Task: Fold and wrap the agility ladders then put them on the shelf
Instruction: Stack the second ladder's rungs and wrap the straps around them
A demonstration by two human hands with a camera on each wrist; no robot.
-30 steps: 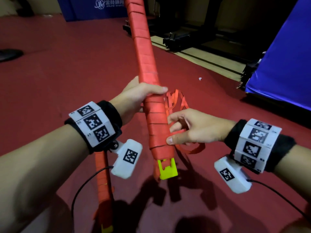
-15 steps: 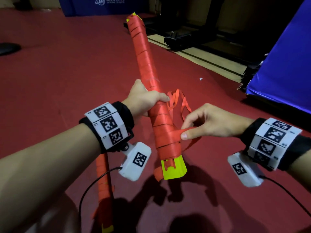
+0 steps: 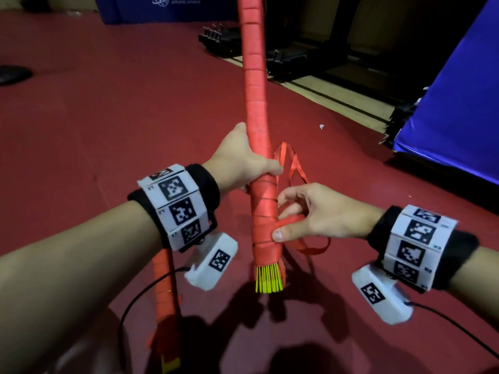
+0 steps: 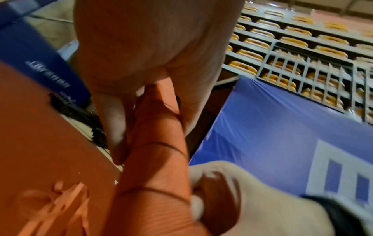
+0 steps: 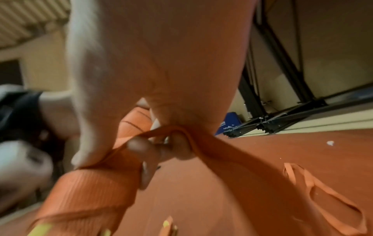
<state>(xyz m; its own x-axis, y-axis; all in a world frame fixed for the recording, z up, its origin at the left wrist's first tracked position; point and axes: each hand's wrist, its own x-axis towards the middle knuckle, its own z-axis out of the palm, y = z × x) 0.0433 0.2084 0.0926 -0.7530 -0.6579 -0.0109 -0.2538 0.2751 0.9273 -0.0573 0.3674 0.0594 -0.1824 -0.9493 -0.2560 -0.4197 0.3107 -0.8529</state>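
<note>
- Clearly the folding is done for this agility ladder bundle (image 3: 258,147): its rungs are gathered into one long stick, and red strap turns cover it from above the left hand down to just short of its yellow rung ends (image 3: 269,279).
- Wrapping looks nearly finished but not secured; a loose strap tail (image 3: 294,168) loops out just beyond the right hand and trails below it, so I judge the tying-off is what remains here.
- A second wrapped ladder (image 3: 164,292) lies under the left forearm, near the person; whether it rests on the red floor (image 3: 108,103) I cannot tell.
- Nothing is shelved yet. The left wrist view shows a grey shelf unit (image 4: 302,52) with orange items, well apart from both hands.
- The left hand (image 3: 240,166) is clenched round the bundle, thumb across the front, holding it upright and slightly tilted.
- The right hand (image 3: 316,211) sits just below the left, beside the bundle's lower part. Its thumb and curled fingers (image 5: 179,148) pinch the strap against the last turns, the strap running over the fingers and off toward the floor.
- Both hands are therefore grasping: left the bundle, right the strap.
</note>
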